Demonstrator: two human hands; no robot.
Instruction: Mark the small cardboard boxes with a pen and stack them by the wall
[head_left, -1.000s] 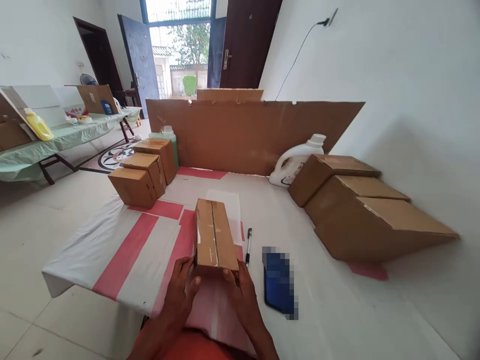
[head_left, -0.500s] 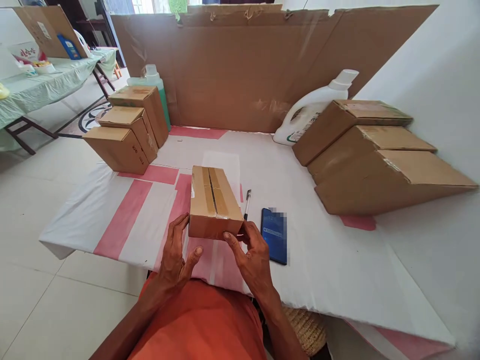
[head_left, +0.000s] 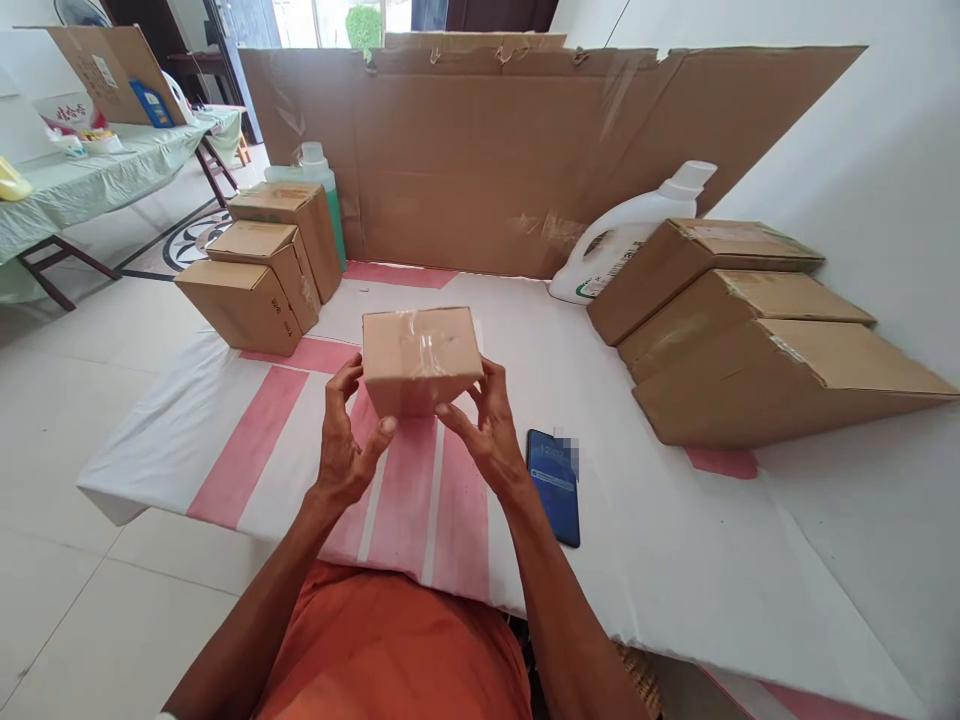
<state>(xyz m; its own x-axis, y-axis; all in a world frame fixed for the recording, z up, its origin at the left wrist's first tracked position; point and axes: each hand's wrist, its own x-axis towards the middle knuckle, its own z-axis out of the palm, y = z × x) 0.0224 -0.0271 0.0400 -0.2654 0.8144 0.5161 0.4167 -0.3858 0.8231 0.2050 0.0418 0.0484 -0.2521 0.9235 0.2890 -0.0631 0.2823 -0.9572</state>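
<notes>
Between my two hands is a small brown cardboard box (head_left: 421,345), its taped end turned toward me. It appears tilted up; I cannot tell whether its far edge touches the table. My left hand (head_left: 349,440) has its fingers against the box's left side, while its thumb stands away from the near face. At the lower right, my right hand (head_left: 486,425) grips the box with the thumb at the bottom edge and the fingers round the right side. A dark blue phone (head_left: 553,490) lies on the table, right of my right hand.
Three cardboard boxes (head_left: 240,300) and a bottle of green liquid (head_left: 335,215) stand at the left. More boxes (head_left: 720,385) and a white jug (head_left: 626,235) are at the right. Behind is a tall cardboard panel (head_left: 465,160). A white and pink cloth (head_left: 675,560) covers the table.
The box has been tipped up and moved away from me, so its taped end now shows instead of its long top. Both hands moved forward with it. The pen is now out of sight.
</notes>
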